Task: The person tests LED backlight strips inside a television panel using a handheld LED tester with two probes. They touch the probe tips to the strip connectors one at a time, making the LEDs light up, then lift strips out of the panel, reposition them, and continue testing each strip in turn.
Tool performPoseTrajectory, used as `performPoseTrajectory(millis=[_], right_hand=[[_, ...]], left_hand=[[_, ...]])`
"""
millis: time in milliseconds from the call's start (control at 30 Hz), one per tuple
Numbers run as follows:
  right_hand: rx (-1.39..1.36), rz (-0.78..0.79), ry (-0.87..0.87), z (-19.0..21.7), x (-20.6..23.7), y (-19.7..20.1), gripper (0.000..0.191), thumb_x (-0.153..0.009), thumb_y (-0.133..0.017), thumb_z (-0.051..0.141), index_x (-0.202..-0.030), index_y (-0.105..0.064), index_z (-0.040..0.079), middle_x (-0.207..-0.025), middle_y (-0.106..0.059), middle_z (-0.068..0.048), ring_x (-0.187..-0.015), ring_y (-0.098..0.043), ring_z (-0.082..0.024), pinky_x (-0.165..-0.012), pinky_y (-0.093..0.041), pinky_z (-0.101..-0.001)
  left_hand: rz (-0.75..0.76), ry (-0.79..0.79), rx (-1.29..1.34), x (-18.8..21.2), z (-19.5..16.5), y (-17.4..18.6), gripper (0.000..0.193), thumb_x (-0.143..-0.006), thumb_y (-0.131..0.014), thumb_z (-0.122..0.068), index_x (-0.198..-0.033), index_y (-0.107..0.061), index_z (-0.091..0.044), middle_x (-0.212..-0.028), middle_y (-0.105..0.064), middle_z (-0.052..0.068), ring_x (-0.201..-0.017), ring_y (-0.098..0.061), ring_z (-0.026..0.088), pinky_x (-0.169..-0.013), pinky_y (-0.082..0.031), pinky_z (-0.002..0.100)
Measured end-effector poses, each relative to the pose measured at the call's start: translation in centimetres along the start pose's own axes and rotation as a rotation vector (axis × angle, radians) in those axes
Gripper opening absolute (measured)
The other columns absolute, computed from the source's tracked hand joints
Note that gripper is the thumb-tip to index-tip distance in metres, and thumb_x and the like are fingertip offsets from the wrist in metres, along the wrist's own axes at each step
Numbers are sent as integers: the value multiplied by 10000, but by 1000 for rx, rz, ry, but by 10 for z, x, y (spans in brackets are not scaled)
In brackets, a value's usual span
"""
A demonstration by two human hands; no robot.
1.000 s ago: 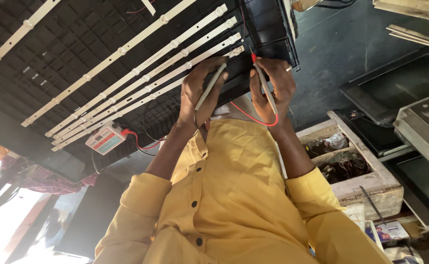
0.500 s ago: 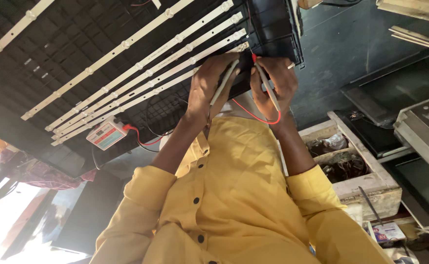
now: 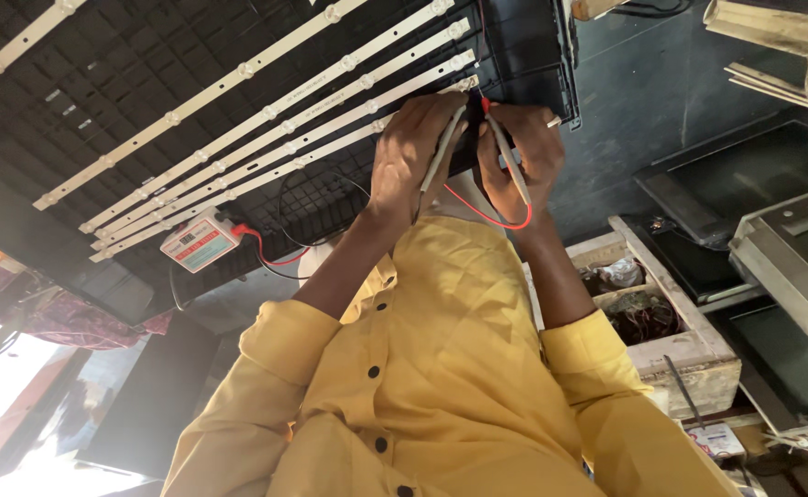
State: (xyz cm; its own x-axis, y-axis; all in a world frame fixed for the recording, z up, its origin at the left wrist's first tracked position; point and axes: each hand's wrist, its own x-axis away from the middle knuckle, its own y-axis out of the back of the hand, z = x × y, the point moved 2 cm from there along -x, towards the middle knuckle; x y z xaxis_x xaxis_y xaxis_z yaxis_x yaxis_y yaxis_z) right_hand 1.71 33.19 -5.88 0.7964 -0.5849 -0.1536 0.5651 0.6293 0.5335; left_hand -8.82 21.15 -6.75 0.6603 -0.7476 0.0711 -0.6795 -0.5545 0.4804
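Okay, nearest to me is the yellow shirt [image 3: 441, 368]. Left hand [image 3: 411, 152] is closed on a pale probe [image 3: 441, 152]; right hand [image 3: 514, 156] is closed on the probe with the red wire [image 3: 511, 166]. Both tips meet at the end of a white light strip [image 3: 367, 124], at the black panel's [image 3: 146, 83] right edge. I'd call this step probing; the next touch needs steady tips. The small tester box [image 3: 199, 241] sits by the strips' left ends. The wooden box [image 3: 698, 354] holds tangled wires and a whitish wad.
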Motion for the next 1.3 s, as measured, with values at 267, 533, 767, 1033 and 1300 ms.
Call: performPoseTrajectory(millis=[267, 533, 767, 1033, 1300], right_hand=[[8, 9, -3, 1, -2, 0, 173, -909, -721, -116, -1061, -687, -40, -1040, -721, -161, -945, -670, -339, -873, -534, -417], [17, 14, 16, 3, -5, -2, 178, -912, -723, -118, -1067, -693, -37, -1048, -730, -159, -948, -675, -340, -865, -537, -421], [31, 36, 23, -5, 1, -3, 184, -899, -720, -115, -1064, -690, -38, -1042, -723, -166, -944, -675, -346, -857, -534, -432], [353, 37, 265, -41, 17, -10, 258, -937, -771, 49, -1151, -652, -32, -1093, -651, -257, -959, -626, -437, -847, -512, -501], [64, 130, 105, -46, 2, -7, 147, -1054, -721, -24, -1196, -682, -14, -1158, -717, -181, -1047, -671, -382, -899, -531, -458]], left_hand=[[5, 26, 2, -1, 0, -2, 279, -994, -666, -44, -1270, -626, -32, -1176, -698, 160, -1092, -673, 368, -946, -563, 443], [4, 42, 21, -2, 0, -1, 306, -970, -651, -40, -1274, -623, -32, -1150, -692, 177, -1056, -664, 386, -918, -552, 450], [1, 30, 28, -2, 4, -3, 289, -988, -648, -43, -1275, -612, -27, -1149, -687, 181, -1072, -663, 386, -934, -552, 453], [-14, -48, -8, 0, 22, -15, 544, -781, -688, -83, -1315, -582, -78, -1195, -665, 171, -1097, -651, 393, -948, -550, 452], [-44, 6, -43, -6, 43, -34, 499, -885, -683, -66, -1367, -562, -103, -1221, -659, 146, -1117, -664, 357, -967, -564, 439]])
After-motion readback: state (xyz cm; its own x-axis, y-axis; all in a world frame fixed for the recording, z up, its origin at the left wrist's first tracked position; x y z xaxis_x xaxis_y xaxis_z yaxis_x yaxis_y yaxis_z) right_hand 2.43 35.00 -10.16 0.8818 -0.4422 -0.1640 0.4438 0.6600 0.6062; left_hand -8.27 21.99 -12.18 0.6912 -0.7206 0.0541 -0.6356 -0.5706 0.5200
